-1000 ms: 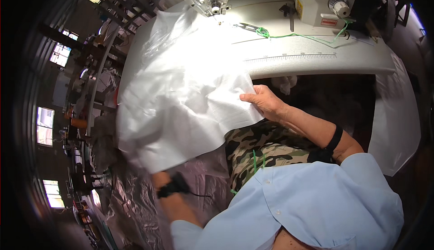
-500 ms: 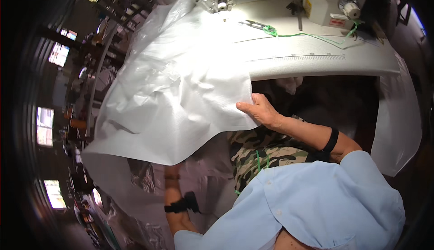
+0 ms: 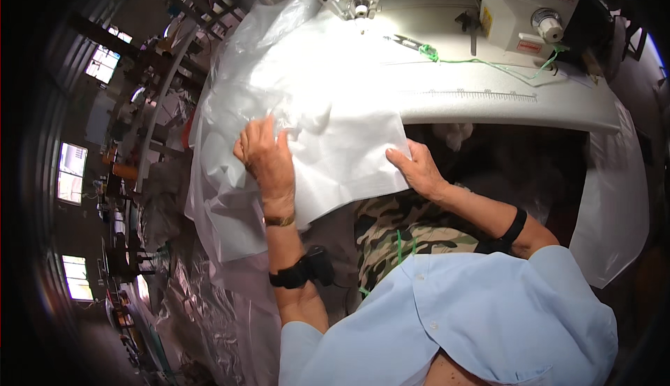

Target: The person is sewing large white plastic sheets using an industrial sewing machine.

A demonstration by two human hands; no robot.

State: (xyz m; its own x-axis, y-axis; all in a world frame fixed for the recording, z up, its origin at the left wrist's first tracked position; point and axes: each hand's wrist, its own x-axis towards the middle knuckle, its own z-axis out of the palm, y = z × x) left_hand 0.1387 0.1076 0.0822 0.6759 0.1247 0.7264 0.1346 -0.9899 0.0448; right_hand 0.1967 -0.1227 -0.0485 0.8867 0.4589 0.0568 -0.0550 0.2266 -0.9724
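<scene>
A large white sheet of thin, plastic-like fabric [image 3: 349,142] spreads over the sewing machine's bed and hangs off its left front side, brightly lit near the needle. My left hand [image 3: 265,159] is on top of the sheet, its fingers curled into bunched folds. At the sheet's right edge my right hand [image 3: 420,169] pinches it, thumb above and the other fingers partly hidden beneath. The sewing machine [image 3: 447,9] stands beyond both hands, with its needle area [image 3: 361,12] over the far part of the sheet.
Thread snips [image 3: 405,40] with a green cord [image 3: 481,61] lie on the machine bed, tied toward its right end. A printed ruler scale [image 3: 488,95] runs along the bed's front. Another white sheet [image 3: 614,204] hangs at the right. Crumpled clear plastic [image 3: 199,309] lies at lower left.
My left hand has come from beneath the sheet up onto its top, and the sheet's left part is now drawn up and folded. My right hand keeps its pinch at the right edge.
</scene>
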